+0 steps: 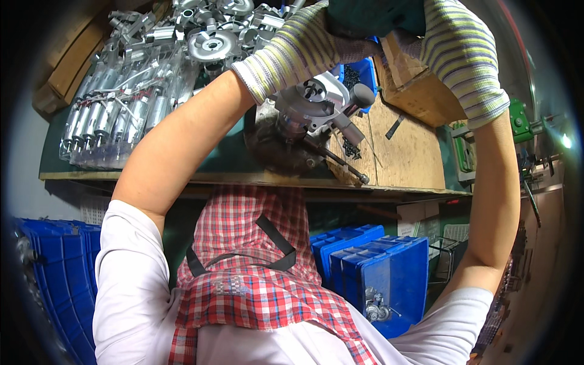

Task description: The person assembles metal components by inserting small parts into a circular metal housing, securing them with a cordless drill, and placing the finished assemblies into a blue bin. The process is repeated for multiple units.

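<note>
Both my hands wear striped knit gloves and are raised at the top edge of the view. Between them is a bulky dark green object (374,17), cut off by the frame, so its kind cannot be told. My left hand (299,50) is closed against its left side, and my right hand (463,53) grips its right side; the fingertips are mostly hidden. Below my left hand, a silvery metal housing (328,97) with a round opening sits on a dark round vise-like fixture (277,143), which has a bar handle (340,161).
Bagged metal cylinders (115,109) and a heap of cast metal parts (213,45) cover the bench's left. A blue bin (363,76) of black screws, a cardboard box (420,91) and a dark slim tool (395,126) lie right. Blue crates (389,267) stand below.
</note>
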The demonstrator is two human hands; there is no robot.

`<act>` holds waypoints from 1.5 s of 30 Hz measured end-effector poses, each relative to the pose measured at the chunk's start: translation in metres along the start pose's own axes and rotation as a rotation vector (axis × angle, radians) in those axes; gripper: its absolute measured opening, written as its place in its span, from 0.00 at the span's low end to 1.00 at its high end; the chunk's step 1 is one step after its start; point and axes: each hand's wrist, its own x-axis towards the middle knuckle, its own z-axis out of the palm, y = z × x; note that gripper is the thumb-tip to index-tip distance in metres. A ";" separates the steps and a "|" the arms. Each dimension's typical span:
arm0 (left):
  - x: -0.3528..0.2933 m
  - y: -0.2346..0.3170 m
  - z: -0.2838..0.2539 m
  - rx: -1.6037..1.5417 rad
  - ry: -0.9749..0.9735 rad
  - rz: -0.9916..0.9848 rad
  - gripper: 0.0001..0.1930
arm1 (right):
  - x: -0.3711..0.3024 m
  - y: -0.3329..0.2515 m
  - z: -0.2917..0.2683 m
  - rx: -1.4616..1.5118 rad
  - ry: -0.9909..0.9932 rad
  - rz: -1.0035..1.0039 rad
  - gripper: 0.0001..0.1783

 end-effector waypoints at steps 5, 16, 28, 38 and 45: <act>0.000 0.000 0.008 -0.056 0.010 -0.019 0.24 | 0.003 -0.005 0.011 -0.310 0.018 -0.032 0.04; 0.017 0.004 0.025 0.245 -0.072 0.011 0.22 | -0.005 0.015 0.020 -0.813 0.222 -0.402 0.09; 0.013 0.003 0.042 0.829 0.354 0.437 0.17 | 0.036 -0.057 0.041 1.641 0.672 0.476 0.06; 0.020 0.000 0.030 0.741 0.159 0.096 0.15 | 0.038 -0.073 0.038 1.661 0.817 0.531 0.06; 0.034 -0.017 0.027 0.972 0.063 0.154 0.13 | 0.032 -0.080 0.031 1.590 0.866 0.565 0.07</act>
